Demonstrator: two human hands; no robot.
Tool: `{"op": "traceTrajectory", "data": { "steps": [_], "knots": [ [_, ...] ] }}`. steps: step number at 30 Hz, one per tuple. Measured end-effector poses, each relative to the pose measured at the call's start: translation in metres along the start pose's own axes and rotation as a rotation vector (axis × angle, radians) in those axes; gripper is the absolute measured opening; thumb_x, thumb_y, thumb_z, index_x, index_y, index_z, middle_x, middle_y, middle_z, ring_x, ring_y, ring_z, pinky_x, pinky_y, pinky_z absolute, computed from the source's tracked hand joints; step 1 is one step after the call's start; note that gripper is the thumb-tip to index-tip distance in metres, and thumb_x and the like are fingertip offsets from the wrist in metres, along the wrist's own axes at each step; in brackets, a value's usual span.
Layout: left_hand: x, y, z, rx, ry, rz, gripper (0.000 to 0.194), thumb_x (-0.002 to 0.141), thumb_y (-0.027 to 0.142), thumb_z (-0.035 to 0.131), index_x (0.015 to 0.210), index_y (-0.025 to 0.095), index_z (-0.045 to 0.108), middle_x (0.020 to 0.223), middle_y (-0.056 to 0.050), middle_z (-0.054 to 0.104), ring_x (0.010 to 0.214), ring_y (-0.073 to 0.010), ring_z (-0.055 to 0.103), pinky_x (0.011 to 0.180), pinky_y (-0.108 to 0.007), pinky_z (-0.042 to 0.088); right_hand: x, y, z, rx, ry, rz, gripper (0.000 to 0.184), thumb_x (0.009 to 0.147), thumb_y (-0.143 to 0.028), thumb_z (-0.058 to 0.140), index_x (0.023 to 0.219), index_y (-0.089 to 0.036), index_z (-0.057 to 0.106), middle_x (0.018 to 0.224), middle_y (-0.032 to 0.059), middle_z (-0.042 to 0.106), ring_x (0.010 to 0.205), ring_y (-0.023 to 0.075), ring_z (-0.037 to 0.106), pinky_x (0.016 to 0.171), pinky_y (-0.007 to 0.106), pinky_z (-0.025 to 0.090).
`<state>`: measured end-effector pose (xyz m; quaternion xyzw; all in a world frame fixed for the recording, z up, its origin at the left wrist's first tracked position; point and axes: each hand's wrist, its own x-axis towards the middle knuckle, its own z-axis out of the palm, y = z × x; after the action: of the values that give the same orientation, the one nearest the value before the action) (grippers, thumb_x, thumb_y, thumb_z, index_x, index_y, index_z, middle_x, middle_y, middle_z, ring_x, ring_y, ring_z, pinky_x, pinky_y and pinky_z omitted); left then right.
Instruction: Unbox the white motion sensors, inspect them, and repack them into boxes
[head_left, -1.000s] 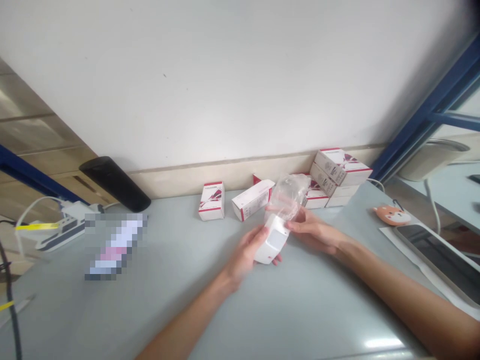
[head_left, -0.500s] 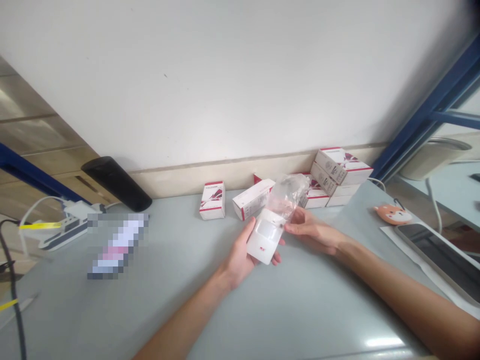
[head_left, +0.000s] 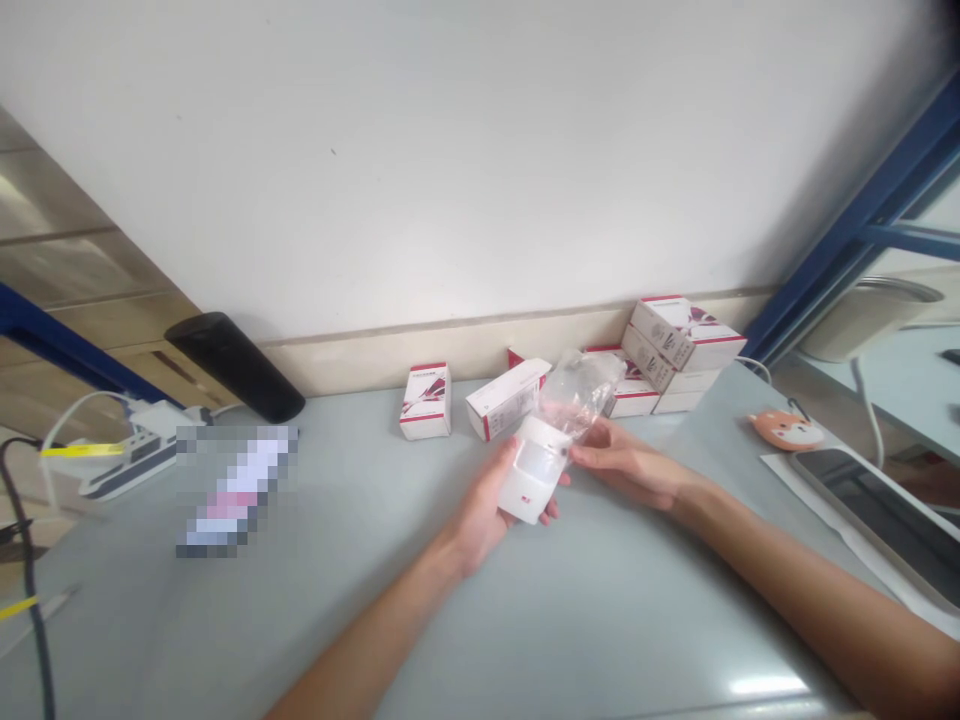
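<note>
A white motion detector (head_left: 534,470) with a small red mark lies tilted across my left hand (head_left: 484,505), which is closed around its lower part, thumb on the left edge. From its far end stretches a crumpled clear plastic bag (head_left: 583,390); how much of the detector is still inside it I cannot make out. My right hand (head_left: 619,460) pinches the bag beside the detector's upper right corner. Just beyond the hands lies a white box (head_left: 510,398) with an end flap up.
A small white-and-red box (head_left: 425,402) stands left of centre, and similar boxes (head_left: 682,345) are stacked by the wall. Rightward lie a fox-faced case (head_left: 786,430) and a dark phone-like slab (head_left: 877,515). A black cylinder (head_left: 234,367), a blurred-out screen and a power strip (head_left: 139,462) sit left.
The detector and left hand have shifted very slightly to the right. The plastic bag has moved a little rightward and changed shape; both hands keep their grip.
</note>
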<state>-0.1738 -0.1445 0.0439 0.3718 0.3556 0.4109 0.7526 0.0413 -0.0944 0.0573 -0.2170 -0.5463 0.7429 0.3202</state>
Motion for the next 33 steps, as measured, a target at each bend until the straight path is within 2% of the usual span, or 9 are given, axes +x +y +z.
{"op": "traceTrajectory", "data": {
  "steps": [4, 7, 12, 16, 19, 24, 29, 33],
  "knots": [
    [0.0, 0.0, -0.001, -0.008, -0.017, -0.024, 0.078, 0.098, 0.077, 0.044, 0.134, 0.012, 0.065, 0.111, -0.019, 0.077, 0.07, -0.0183, 0.071, 0.066, -0.03, 0.053, -0.001, 0.001, -0.004, -0.023, -0.008, 0.027, 0.057, 0.096, -0.037, 0.075, 0.148, -0.025, 0.054, 0.084, -0.0002, 0.065, 0.08, 0.019, 0.064, 0.092, 0.04, 0.049],
    [-0.001, -0.001, 0.0, -0.005, -0.028, -0.024, 0.078, 0.096, 0.079, 0.049, 0.134, 0.012, 0.062, 0.11, -0.019, 0.077, 0.069, -0.0186, 0.071, 0.066, -0.03, 0.054, -0.001, 0.002, -0.006, -0.06, 0.019, 0.05, 0.061, 0.095, -0.037, 0.077, 0.15, -0.026, 0.054, 0.086, -0.0004, 0.066, 0.081, 0.0184, 0.064, 0.092, 0.039, 0.049],
    [-0.002, -0.003, 0.001, 0.034, 0.016, 0.054, 0.06, 0.098, 0.065, 0.06, 0.133, 0.016, 0.06, 0.108, -0.014, 0.075, 0.074, -0.0196, 0.072, 0.069, -0.032, 0.056, -0.001, 0.001, -0.002, -0.154, 0.041, 0.075, 0.065, 0.092, -0.04, 0.079, 0.15, -0.025, 0.055, 0.104, 0.0048, 0.074, 0.092, 0.022, 0.068, 0.097, 0.043, 0.051],
    [-0.002, -0.001, 0.003, 0.062, 0.108, 0.104, 0.053, 0.096, 0.058, 0.069, 0.135, 0.023, 0.061, 0.117, -0.009, 0.073, 0.096, -0.0214, 0.072, 0.083, -0.033, 0.056, 0.001, 0.001, 0.002, -0.204, 0.028, 0.07, 0.063, 0.089, -0.044, 0.082, 0.144, -0.024, 0.061, 0.12, 0.0089, 0.075, 0.115, 0.0283, 0.069, 0.107, 0.047, 0.051],
    [-0.001, 0.0, 0.002, 0.168, 0.17, 0.199, 0.048, 0.094, 0.056, 0.072, 0.129, 0.024, 0.065, 0.126, -0.008, 0.071, 0.115, -0.0233, 0.067, 0.092, -0.03, 0.052, 0.002, 0.004, 0.002, -0.222, 0.066, 0.039, 0.06, 0.086, -0.047, 0.084, 0.139, -0.023, 0.067, 0.133, 0.0106, 0.073, 0.127, 0.0323, 0.065, 0.113, 0.05, 0.048],
    [0.008, -0.008, -0.009, 0.348, 0.189, 0.389, 0.042, 0.092, 0.053, 0.076, 0.117, 0.02, 0.068, 0.122, -0.011, 0.072, 0.114, -0.0268, 0.068, 0.094, -0.035, 0.054, 0.002, 0.005, -0.002, -0.262, 0.205, -0.032, 0.056, 0.082, -0.046, 0.087, 0.131, -0.023, 0.072, 0.131, 0.0102, 0.075, 0.12, 0.0332, 0.069, 0.107, 0.05, 0.052],
    [0.014, -0.015, -0.016, 0.526, 0.233, 0.484, 0.045, 0.094, 0.047, 0.074, 0.129, 0.02, 0.066, 0.136, -0.015, 0.066, 0.125, -0.0309, 0.064, 0.108, -0.046, 0.051, 0.003, 0.001, -0.01, -0.427, 0.247, -0.07, 0.053, 0.078, -0.044, 0.091, 0.125, -0.024, 0.077, 0.127, 0.0089, 0.077, 0.122, 0.0342, 0.068, 0.107, 0.049, 0.052],
    [0.009, -0.012, -0.012, 0.582, 0.292, 0.563, 0.058, 0.092, 0.04, 0.078, 0.144, 0.027, 0.056, 0.146, -0.012, 0.062, 0.135, -0.0307, 0.059, 0.113, -0.047, 0.047, 0.002, 0.0, -0.012, -0.449, 0.223, -0.087, 0.047, 0.081, -0.045, 0.087, 0.122, -0.024, 0.079, 0.125, 0.0087, 0.077, 0.119, 0.0333, 0.069, 0.105, 0.05, 0.053]
  ]
}}
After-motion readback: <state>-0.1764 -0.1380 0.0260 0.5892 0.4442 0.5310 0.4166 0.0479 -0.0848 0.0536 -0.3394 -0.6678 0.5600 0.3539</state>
